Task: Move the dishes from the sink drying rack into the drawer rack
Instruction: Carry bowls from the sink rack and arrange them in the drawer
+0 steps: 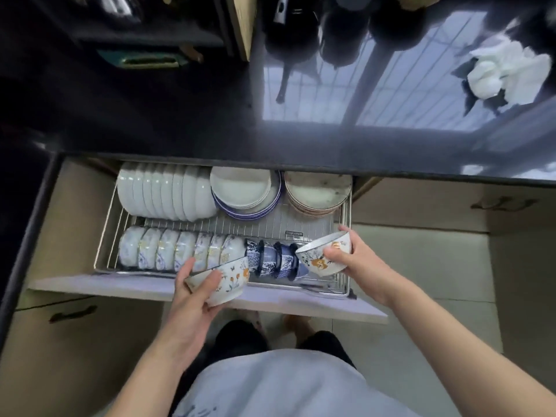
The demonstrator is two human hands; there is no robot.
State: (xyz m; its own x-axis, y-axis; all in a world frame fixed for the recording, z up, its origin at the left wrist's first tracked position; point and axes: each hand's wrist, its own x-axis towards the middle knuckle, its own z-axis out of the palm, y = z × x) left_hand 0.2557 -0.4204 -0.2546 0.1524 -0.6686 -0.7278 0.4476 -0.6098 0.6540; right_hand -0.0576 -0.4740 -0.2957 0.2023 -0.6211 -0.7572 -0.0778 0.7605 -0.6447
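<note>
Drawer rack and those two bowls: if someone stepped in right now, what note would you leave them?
Left hand: holds a floral bowl above the drawer's front edge.
Right hand: holds a second floral bowl over the right end of the front row.
Drawer rack: open; white plates and two plate stacks behind, a row of bowls on edge in front.
Done: many dishes already stored.
Left: slot both bowls, probably at the row's right end. The sink rack is out of view, so what remains there is unknown.
</note>
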